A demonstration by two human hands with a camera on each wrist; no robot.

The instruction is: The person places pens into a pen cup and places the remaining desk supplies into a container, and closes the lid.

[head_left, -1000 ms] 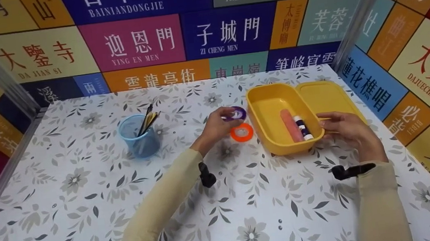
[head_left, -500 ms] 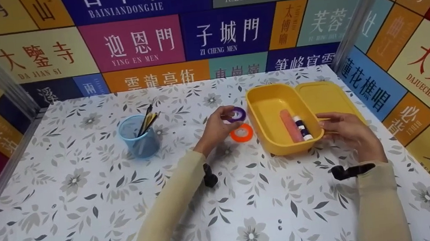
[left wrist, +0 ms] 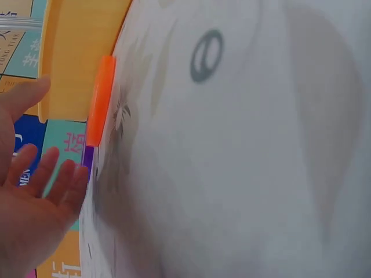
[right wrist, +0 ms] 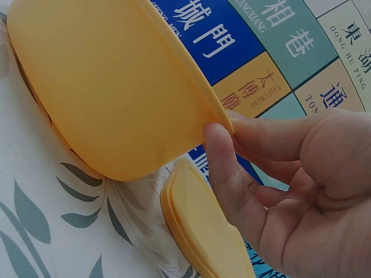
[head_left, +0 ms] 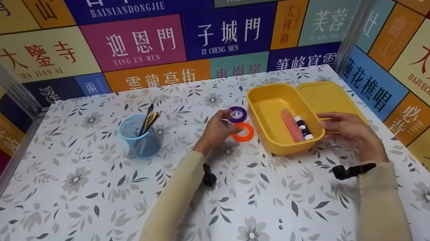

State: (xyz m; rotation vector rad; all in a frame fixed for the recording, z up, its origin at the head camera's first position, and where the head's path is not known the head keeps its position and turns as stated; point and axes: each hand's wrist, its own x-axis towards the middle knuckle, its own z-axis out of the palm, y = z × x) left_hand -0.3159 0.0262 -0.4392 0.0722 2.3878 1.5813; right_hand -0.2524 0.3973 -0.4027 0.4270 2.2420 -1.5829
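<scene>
Left of centre, a cup stands upright. Mid-frame, the left hand's fingers are relaxed, gripping nothing — purple ring at the fingertips, contact unclear; orange ring beside the thumb. Right of centre, the tub has its rim pinched by the right hand — seemingly to steady it.

Looks to me like a small booth: sign-printed panels stand along the far, left and right edges of the flower-patterned tabletop, with posts at its far corners.
</scene>
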